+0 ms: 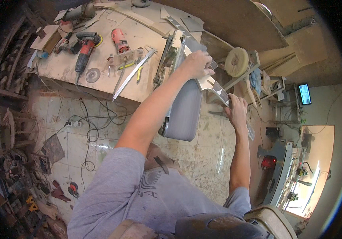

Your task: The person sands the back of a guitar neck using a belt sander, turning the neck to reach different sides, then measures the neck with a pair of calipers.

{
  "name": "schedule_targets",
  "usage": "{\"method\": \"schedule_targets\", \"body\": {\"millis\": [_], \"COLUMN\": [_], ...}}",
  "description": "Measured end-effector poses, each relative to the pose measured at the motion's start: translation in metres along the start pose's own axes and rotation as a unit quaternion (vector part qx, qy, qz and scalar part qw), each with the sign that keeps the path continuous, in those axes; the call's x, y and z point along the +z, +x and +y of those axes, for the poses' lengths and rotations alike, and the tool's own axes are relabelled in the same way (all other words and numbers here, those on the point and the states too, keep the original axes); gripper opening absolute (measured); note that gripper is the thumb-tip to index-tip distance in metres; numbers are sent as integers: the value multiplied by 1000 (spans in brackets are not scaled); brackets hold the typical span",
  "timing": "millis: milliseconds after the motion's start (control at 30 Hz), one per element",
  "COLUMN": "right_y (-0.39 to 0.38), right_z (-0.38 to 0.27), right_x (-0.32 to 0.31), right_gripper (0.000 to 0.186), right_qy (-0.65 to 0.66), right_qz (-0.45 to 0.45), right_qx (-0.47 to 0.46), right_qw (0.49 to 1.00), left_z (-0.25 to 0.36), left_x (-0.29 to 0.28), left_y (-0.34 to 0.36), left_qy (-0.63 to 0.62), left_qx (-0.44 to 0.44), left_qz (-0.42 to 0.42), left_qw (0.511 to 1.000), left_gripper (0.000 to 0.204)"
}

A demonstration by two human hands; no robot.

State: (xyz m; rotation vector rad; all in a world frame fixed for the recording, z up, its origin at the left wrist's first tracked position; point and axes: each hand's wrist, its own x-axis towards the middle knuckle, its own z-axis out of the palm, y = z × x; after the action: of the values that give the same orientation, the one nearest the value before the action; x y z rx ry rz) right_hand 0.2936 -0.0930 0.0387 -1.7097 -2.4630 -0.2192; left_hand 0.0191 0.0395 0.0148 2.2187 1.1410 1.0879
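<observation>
A belt sander with a wide grey belt (183, 113) stands at the table's right edge. Over the belt's upper right side lies a long, pale piece (206, 82) with dark grey and light sections, its outline like a guitar neck. My left hand (198, 64) is closed over its upper part, fingers bent across it beside the belt. Farther right and lower, my right hand (238, 109) grips its other end, clear of the belt. My fingers hide parts of the piece, and I cannot tell whether it touches the belt.
On the dusty table (99, 89) lie a red-and-black angle grinder (85, 53), a red power tool (120, 40), a round disc (93, 75) and a metal straightedge (133, 75). A round buffing wheel (236, 62) stands beyond my right hand. Cables (91, 123) trail over the floor at left.
</observation>
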Motion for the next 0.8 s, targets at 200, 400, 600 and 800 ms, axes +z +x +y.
{"method": "schedule_targets", "body": {"millis": [200, 400, 600, 800], "right_y": [7, 13, 11, 10], "right_z": [-4, -6, -8, -10], "right_x": [2, 0, 1, 0], "right_gripper": [63, 62, 62, 64], "right_qy": [12, 7, 3, 23], "right_qz": [4, -9, -1, 4], "right_qx": [11, 19, 20, 14], "right_qw": [1000, 1000, 1000, 1000], "left_z": [-10, -11, -9, -9], "left_x": [3, 5, 3, 1], "left_y": [-1, -1, -4, -6], "left_qy": [43, 91, 123, 129], "left_qx": [62, 66, 55, 54], "left_qz": [47, 37, 1, -1], "left_qw": [996, 993, 991, 990], "left_gripper": [37, 34, 43, 44]}}
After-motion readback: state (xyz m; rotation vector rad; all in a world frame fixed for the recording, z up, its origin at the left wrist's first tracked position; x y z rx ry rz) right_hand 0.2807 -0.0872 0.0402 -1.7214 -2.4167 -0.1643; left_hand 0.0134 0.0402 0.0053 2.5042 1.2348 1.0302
